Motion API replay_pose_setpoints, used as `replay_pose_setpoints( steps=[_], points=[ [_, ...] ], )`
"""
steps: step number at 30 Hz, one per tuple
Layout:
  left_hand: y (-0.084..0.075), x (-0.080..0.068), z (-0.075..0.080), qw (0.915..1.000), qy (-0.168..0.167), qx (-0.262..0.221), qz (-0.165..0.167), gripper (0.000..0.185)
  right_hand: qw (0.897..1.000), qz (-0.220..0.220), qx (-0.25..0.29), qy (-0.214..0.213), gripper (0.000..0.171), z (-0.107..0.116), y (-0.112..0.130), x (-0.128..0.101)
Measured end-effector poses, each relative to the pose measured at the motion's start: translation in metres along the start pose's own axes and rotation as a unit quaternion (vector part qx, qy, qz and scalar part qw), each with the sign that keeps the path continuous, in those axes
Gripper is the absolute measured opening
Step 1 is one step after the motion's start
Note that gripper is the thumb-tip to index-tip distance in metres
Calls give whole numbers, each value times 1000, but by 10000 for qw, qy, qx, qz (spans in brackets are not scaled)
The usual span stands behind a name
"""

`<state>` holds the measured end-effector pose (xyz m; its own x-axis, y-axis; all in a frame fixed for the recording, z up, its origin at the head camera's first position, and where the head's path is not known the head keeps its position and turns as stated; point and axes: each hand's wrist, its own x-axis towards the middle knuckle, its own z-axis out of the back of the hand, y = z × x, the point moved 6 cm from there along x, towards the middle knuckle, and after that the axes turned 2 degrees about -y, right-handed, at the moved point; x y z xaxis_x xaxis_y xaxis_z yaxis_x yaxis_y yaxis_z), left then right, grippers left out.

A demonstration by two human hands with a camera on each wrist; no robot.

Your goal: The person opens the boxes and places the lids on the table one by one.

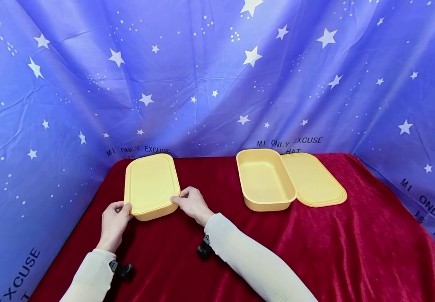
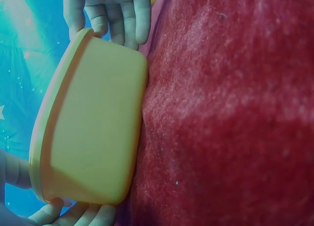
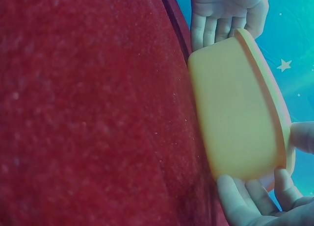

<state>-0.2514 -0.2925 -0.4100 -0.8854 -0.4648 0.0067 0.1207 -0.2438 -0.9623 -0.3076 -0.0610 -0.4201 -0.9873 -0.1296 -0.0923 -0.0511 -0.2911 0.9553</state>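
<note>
Hands [image 1: 153,212] gripping lidded box [image 1: 151,184], wrists show underside

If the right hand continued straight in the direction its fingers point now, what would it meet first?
The right hand already grips the near right corner of the closed yellow box, fingers pointing left. Past the box, it would probably meet the left hand, which holds the opposite corner.

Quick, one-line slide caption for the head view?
Both hands, left hand and right hand, grip the lidded yellow container on the red cloth; open container beside its lid.
</note>
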Motion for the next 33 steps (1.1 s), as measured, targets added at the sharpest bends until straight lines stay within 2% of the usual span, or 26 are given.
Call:
replay_pose_setpoints(
  steps=[33],
  points=[
    [-3,-3,-22,9996,250,-137,-26,33,9999,53,131,-97,27,23,-9,-7]
  ],
)
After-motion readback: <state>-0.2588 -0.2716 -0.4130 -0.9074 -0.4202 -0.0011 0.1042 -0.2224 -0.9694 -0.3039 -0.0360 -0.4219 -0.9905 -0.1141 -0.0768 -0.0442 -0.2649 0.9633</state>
